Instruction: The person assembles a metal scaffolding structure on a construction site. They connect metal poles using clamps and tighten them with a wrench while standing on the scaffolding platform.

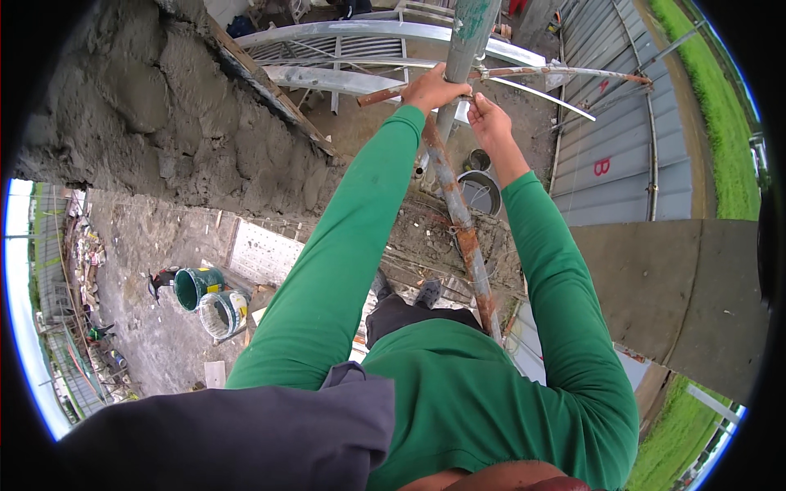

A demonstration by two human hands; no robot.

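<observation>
My left hand (436, 90) is closed around a grey upright metal post (472, 37), its thumb across the front. It sits where a rusty crosswise pipe (565, 72) meets the post. Just right of the post, my right hand (491, 121) is raised with thumb and fingers pinched together. Whatever the pinch holds, if anything, is too small to make out. Below my hands, a long rusty pipe (460, 221) slants down past my right side toward my body.
Rough wet-looking mortar (164, 106) covers a wall at the upper left, edged by a wooden board (266, 86). Curved metal frames (360, 33) lie beyond the post. Below stand a round basin (479, 192), a green bucket (196, 286) and a white bucket (223, 315). Corrugated sheeting (618, 123) rises at right.
</observation>
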